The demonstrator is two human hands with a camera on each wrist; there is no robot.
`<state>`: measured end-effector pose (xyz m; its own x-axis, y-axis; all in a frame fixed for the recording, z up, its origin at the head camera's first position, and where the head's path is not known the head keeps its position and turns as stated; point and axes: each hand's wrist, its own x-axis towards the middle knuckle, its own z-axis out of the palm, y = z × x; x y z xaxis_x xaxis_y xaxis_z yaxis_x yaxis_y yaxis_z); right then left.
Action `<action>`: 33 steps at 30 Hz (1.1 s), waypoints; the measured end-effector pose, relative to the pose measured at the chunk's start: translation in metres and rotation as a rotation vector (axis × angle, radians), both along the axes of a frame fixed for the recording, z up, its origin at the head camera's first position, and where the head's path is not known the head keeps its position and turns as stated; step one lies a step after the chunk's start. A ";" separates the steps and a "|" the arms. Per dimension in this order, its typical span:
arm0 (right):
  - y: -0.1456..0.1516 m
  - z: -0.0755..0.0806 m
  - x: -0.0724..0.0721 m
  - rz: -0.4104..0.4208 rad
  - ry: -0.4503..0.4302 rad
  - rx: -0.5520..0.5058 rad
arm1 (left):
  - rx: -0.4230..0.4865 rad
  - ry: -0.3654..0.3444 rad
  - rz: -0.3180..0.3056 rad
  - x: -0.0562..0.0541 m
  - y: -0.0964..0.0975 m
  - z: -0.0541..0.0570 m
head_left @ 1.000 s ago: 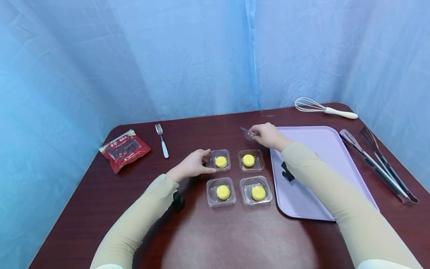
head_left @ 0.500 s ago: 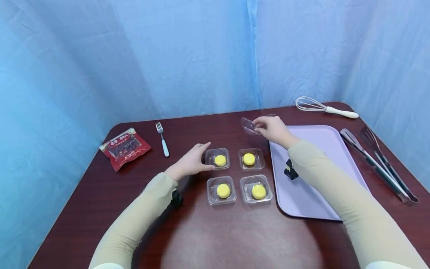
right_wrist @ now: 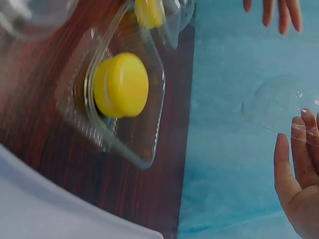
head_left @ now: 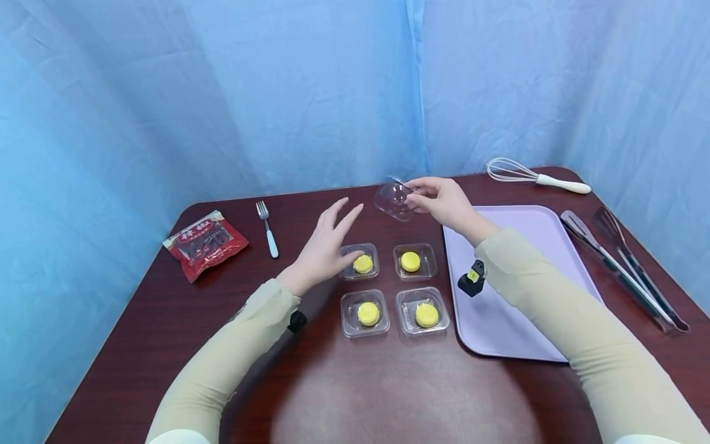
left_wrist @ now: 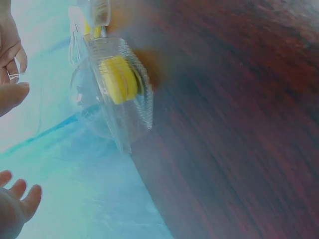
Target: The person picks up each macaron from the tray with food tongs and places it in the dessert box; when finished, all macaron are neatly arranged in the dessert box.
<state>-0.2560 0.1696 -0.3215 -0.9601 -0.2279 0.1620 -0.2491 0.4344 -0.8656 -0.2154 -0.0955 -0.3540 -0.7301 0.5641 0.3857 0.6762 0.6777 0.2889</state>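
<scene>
My right hand [head_left: 444,200] pinches a clear plastic dome lid [head_left: 392,200] by its edge and holds it tilted above the table. In the right wrist view the lid [right_wrist: 279,102] shows beside the fingers. My left hand [head_left: 322,250] is spread and holds nothing, over the left side of the back left clear box [head_left: 374,250]. A dome covers that box in the left wrist view. The back right box [head_left: 430,251] stands uncovered, with a yellow macaron [right_wrist: 122,85] inside. Nearer me sit two more boxes, front left [head_left: 349,328] and front right [head_left: 407,327], each with a yellow macaron.
A lilac tray [head_left: 521,320] lies right of the boxes, partly under my right forearm. Behind it is a whisk [head_left: 535,177]; metal tongs [head_left: 621,271] lie along the right edge. A fork [head_left: 267,229] and a red packet [head_left: 205,243] lie at left. A blue curtain [head_left: 310,92] hangs behind.
My left hand has risen off the back left box and its fingers have spread. My right hand has lifted the lid and turned its dome into view, a little to the left.
</scene>
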 end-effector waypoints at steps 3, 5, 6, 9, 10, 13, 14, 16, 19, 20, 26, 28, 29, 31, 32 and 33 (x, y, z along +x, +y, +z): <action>-0.003 0.000 0.003 0.021 -0.028 -0.026 | -0.015 0.089 -0.027 -0.001 0.002 0.001; -0.005 -0.002 0.004 0.024 -0.053 -0.042 | -0.029 0.143 -0.046 -0.002 0.004 0.001; -0.005 -0.003 0.003 0.031 -0.067 -0.047 | -0.037 0.167 -0.056 -0.003 0.005 0.001; -0.004 -0.005 0.004 0.049 -0.122 -0.063 | -0.060 0.217 -0.087 -0.003 0.007 0.000; -0.004 -0.006 0.004 0.051 -0.139 -0.071 | -0.065 0.230 -0.097 -0.003 0.008 0.000; -0.003 -0.005 0.005 0.066 -0.177 -0.089 | -0.087 0.257 -0.121 -0.004 0.011 0.000; -0.003 -0.005 0.006 0.069 -0.187 -0.089 | -0.088 0.265 -0.131 -0.004 0.012 0.001; -0.003 -0.005 0.006 0.081 -0.203 -0.082 | -0.096 0.277 -0.145 -0.004 0.014 0.001; -0.003 -0.006 0.007 0.104 -0.234 -0.077 | -0.108 0.281 -0.166 -0.004 0.016 0.001; -0.003 -0.007 0.007 0.112 -0.244 -0.077 | -0.115 0.280 -0.171 -0.004 0.017 0.001; -0.003 -0.010 0.007 0.139 -0.282 -0.088 | -0.150 0.258 -0.180 -0.001 0.020 0.003; -0.003 -0.010 0.007 0.142 -0.286 -0.081 | -0.156 0.247 -0.185 -0.001 0.022 0.004; -0.002 -0.011 0.007 0.143 -0.285 -0.076 | -0.159 0.243 -0.189 0.000 0.022 0.005; -0.002 -0.011 0.008 0.145 -0.291 -0.076 | -0.159 0.239 -0.198 0.000 0.024 0.006; -0.002 -0.011 0.008 0.145 -0.295 -0.078 | -0.160 0.239 -0.201 0.000 0.024 0.007; -0.002 -0.011 0.008 0.146 -0.300 -0.082 | -0.161 0.237 -0.205 0.000 0.025 0.007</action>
